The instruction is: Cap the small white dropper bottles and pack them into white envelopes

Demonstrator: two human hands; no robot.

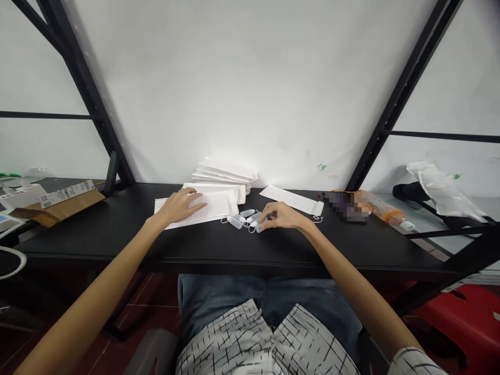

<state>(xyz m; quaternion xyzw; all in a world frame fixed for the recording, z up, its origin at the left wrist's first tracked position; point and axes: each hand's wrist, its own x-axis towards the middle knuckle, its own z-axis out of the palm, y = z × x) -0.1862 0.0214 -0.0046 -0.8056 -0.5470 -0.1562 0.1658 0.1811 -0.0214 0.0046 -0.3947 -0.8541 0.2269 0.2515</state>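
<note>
the left hand (178,206) is laid flat and open on a white padded mailer (216,206) at 11 o'clock. the right hand (282,216) is curled against small translucent vials (242,220) at 12 o'clock; a grasp cannot be confirmed. the vials are loose on the black worktop (97,234), and could be rolled off its front edge by a knock.
</note>
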